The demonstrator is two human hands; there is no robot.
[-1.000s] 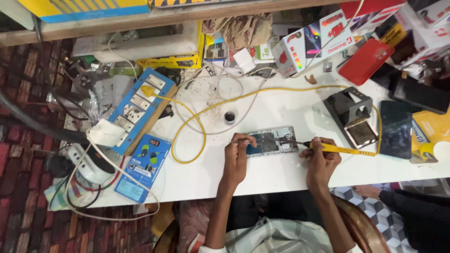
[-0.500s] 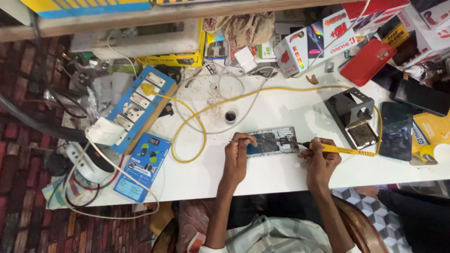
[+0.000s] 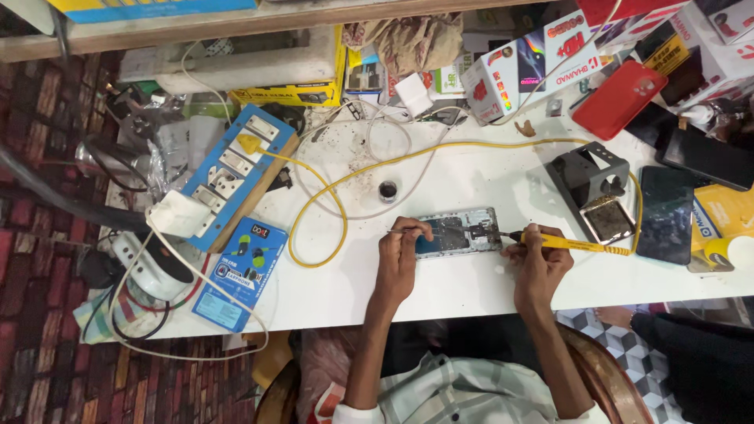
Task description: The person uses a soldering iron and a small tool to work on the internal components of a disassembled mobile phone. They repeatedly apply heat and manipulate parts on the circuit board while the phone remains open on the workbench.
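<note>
Opened phone [image 3: 459,233] lies at centre of the white desk [image 3: 471,290]. Left hand [image 3: 399,255] pinches thin tweezers [image 3: 404,230] at its left edge; right hand [image 3: 534,263] is closed on the yellow soldering iron [image 3: 573,244], tip at the phone's right end. Risks, prob.: tip slips & burns the board, or the yellow cord [image 3: 440,153] snags & drags the iron w/ it.

Hands held position; only slight shifts noted.

The right hand [image 3: 538,263] crept a little leftward along the table, bringing the tip of the yellow iron [image 3: 569,243] closer to the right edge of the opened phone [image 3: 459,232]. The left hand [image 3: 400,255] with its thin tool [image 3: 398,230] barely moved against the phone's left end. The view drifted slightly.
</note>
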